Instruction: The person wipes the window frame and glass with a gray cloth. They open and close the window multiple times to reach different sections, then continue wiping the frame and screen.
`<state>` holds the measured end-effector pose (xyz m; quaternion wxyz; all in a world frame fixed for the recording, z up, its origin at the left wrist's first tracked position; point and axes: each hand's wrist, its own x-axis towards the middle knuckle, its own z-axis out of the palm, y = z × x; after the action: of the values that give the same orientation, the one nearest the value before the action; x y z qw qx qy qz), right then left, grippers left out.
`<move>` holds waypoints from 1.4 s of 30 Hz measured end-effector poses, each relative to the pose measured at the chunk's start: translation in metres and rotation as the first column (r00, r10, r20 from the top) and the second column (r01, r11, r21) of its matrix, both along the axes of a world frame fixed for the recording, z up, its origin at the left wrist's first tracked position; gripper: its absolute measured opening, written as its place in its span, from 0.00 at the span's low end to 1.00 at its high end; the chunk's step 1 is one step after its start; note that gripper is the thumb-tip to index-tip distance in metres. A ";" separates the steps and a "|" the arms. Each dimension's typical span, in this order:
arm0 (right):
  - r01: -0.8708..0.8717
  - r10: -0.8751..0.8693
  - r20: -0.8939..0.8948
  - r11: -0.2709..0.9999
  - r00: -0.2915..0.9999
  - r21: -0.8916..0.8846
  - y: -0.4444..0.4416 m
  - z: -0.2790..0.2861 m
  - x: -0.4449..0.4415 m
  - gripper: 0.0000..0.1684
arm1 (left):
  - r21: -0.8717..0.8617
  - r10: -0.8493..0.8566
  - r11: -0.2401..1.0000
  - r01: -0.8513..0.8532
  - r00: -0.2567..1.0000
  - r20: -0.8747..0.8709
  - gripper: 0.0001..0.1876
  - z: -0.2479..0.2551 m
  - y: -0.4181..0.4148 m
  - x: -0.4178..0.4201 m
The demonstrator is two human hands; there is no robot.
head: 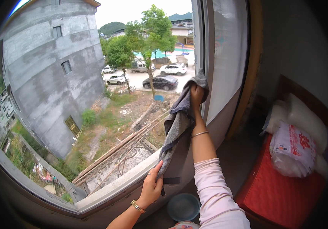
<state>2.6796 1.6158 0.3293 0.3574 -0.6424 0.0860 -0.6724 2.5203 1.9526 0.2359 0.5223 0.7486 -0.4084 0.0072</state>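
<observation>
A grey towel [178, 123] hangs stretched between my two hands in front of the window. My right hand [197, 96] grips its bunched upper end, close against the vertical window frame [207, 57]. Lower down, my left hand [153, 184] pinches the towel's narrow bottom end just inside the window sill [118, 180]. A dark strip [171, 180] sticks out beside the left fingers; what it belongs to is unclear. The right fingers are partly covered by folds of the cloth.
Below the sill, a blue basin [184, 206] stands on the floor. To the right is a bed with a red mattress [278, 189], holding pillows [307, 120] and a plastic-wrapped bundle [293, 148]. A translucent pane [227, 51] adjoins the frame. Outside are a grey building, trees and parked cars.
</observation>
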 end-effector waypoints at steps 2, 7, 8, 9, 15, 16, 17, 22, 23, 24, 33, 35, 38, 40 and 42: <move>0.049 -0.041 -0.170 0.998 0.985 0.044 -0.022 -0.063 0.008 0.12 | -0.014 -0.063 0.998 0.063 0.997 0.043 0.27 -0.025 -0.017 0.002; 0.098 -0.096 0.019 0.992 0.995 -0.076 0.028 -0.152 0.013 0.19 | 0.107 -0.100 0.989 0.105 0.994 -0.049 0.27 -0.066 -0.017 -0.009; 0.001 -0.001 -0.002 0.999 1.000 -0.036 0.024 -0.151 0.012 0.21 | 0.114 -0.104 0.988 0.109 0.994 -0.046 0.27 -0.062 -0.017 -0.008; 0.014 -0.017 0.087 0.999 0.996 0.036 0.035 -0.133 0.014 0.21 | 0.129 -0.095 0.987 0.100 0.995 -0.042 0.27 -0.053 -0.014 -0.005; -0.053 0.093 0.141 0.963 0.986 -0.266 0.081 0.000 -0.018 0.11 | 0.009 0.005 1.000 -0.005 0.998 0.063 0.28 -0.018 -0.003 0.010; -0.104 0.143 0.113 0.949 0.983 -0.297 0.105 0.012 -0.024 0.10 | 0.005 0.019 1.000 -0.019 0.998 0.065 0.28 -0.021 0.002 0.008; -0.049 0.102 0.122 0.925 0.987 -0.377 0.132 0.016 -0.024 0.11 | 0.030 0.054 0.998 -0.055 0.998 0.034 0.28 -0.028 0.012 0.003; -0.382 0.424 -0.075 0.707 0.903 -0.595 0.283 -0.011 -0.053 0.23 | 0.132 0.229 0.966 -0.223 0.973 -0.031 0.26 -0.091 0.074 -0.033; -0.449 0.428 -0.209 0.597 0.879 -0.665 0.302 -0.030 -0.057 0.24 | 0.136 0.241 0.962 -0.235 0.970 -0.027 0.26 -0.103 0.079 -0.035; -0.538 0.434 -0.348 0.472 0.831 -0.698 0.320 -0.045 -0.061 0.25 | 0.197 0.287 0.943 -0.270 0.956 -0.065 0.24 -0.109 0.089 -0.041; -0.523 0.489 -0.268 0.515 0.830 -0.679 0.302 -0.111 -0.065 0.24 | 0.255 0.318 0.921 -0.294 0.946 -0.056 0.25 -0.109 0.102 -0.061; -0.424 0.413 -0.159 0.699 0.897 -0.576 0.262 -0.114 -0.061 0.24 | 0.245 0.276 0.936 -0.251 0.958 -0.072 0.25 -0.102 0.085 -0.056; -0.137 0.106 -0.089 0.836 0.990 -0.532 0.202 -0.123 -0.049 0.24 | 0.259 0.223 0.948 -0.187 0.968 -0.116 0.26 -0.099 0.064 -0.053; -0.041 -0.007 -0.120 0.919 0.993 -0.392 0.153 -0.149 -0.033 0.23 | 0.258 0.172 0.956 -0.142 0.980 -0.101 0.26 -0.097 0.045 -0.049; -0.071 0.059 -0.147 0.994 0.987 -0.082 0.100 -0.186 -0.018 0.22 | 0.269 0.114 0.960 -0.082 0.988 -0.105 0.27 -0.094 0.026 -0.045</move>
<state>2.6617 1.7159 0.1430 0.3437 -0.7070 0.0612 -0.6151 2.4756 1.9790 0.1423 0.4403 0.8299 -0.3361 -0.0661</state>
